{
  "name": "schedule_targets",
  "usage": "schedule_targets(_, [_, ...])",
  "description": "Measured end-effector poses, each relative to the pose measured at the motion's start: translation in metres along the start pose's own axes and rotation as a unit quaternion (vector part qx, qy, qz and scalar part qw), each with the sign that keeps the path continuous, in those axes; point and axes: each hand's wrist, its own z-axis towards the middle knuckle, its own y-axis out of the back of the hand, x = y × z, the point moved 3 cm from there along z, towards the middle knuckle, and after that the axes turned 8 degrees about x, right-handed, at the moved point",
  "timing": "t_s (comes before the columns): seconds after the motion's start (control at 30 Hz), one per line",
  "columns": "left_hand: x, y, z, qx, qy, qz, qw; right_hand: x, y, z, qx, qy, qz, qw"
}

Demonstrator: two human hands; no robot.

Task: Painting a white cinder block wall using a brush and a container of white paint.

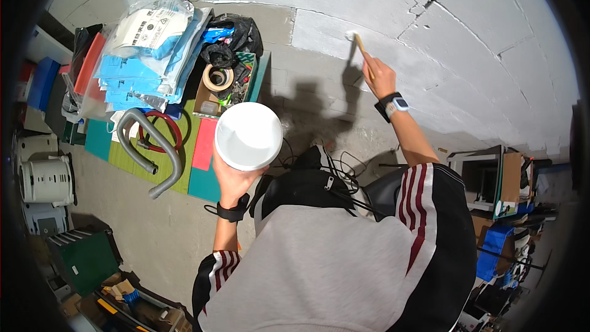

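My right hand (pixel 380 77) grips the wooden handle of a paintbrush (pixel 359 44). Its bristle end meets the block wall (pixel 332 37), where a wet white patch shows around the tip. Much of the wall near the brush looks white, while blocks lower down and to the left are bare grey. In my left hand (pixel 235 177) is a round white plastic tub (pixel 249 136), held from below and the side with its open top towards me. The inside is white; how much paint it holds I cannot tell.
Left of the tub stands a table (pixel 209 184) with a grey hose (pixel 173 166), a red hose (pixel 177 133), stacked blue-and-white plastic packages (pixel 133 71) and a box (pixel 203 101) holding tape rolls (pixel 218 78). Black cables (pixel 350 161) hang near my lap. A green case (pixel 85 260) sits at lower left.
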Motion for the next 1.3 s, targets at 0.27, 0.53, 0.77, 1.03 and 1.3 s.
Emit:
schedule_targets(0.27, [0.002, -0.002, 0.011, 0.016, -0.022, 0.018, 0.999, 0.052, -0.038, 0.052, 0.052, 0.062, 0.099, 0.992])
schedule_targets(0.53, [0.005, 0.004, 0.008, -0.004, 0.008, -0.003, 1.000, 0.010, -0.018, -0.008, 0.043, -0.060, 0.049, 0.996])
schedule_targets(0.77, [0.008, 0.000, 0.018, 0.015, -0.005, 0.004, 1.000, 0.058, -0.039, 0.057, 0.048, 0.035, 0.119, 0.991])
schedule_targets(1.03, [0.008, 0.005, 0.013, 0.003, -0.008, -0.012, 1.000, -0.014, -0.002, -0.012, 0.031, -0.018, 0.015, 0.999])
schedule_targets(1.3, [0.008, -0.002, 0.029, 0.053, -0.015, 0.012, 0.998, 0.038, -0.042, 0.029, 0.071, 0.048, 0.059, 0.995])
